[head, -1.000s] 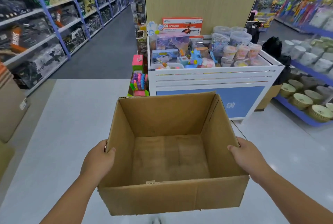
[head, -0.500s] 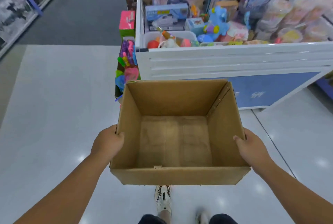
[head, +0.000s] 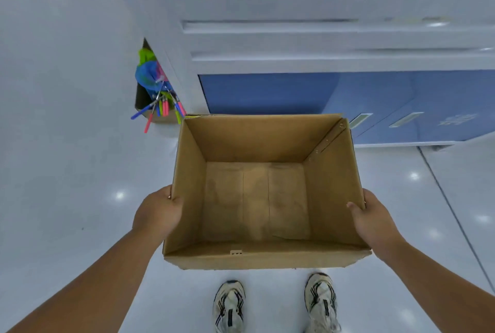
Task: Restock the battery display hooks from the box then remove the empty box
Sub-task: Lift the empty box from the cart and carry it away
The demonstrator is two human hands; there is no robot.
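Because the view looks almost straight down, the big white and blue display stand (head: 334,37) is blurry and cut off at the top, and the bright things on its top shelf are only smears. Below it, the empty cardboard box (head: 257,198) is held up above the white floor (head: 67,145). The left hand (head: 158,212) grips its left wall and the right hand (head: 372,218) grips its right wall, fingers hidden outside. Two sneakers (head: 230,306) show underneath.

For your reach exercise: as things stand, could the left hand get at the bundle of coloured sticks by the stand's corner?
Probably not yet: the left hand grips the cardboard box, and the coloured sticks lie well ahead of it.
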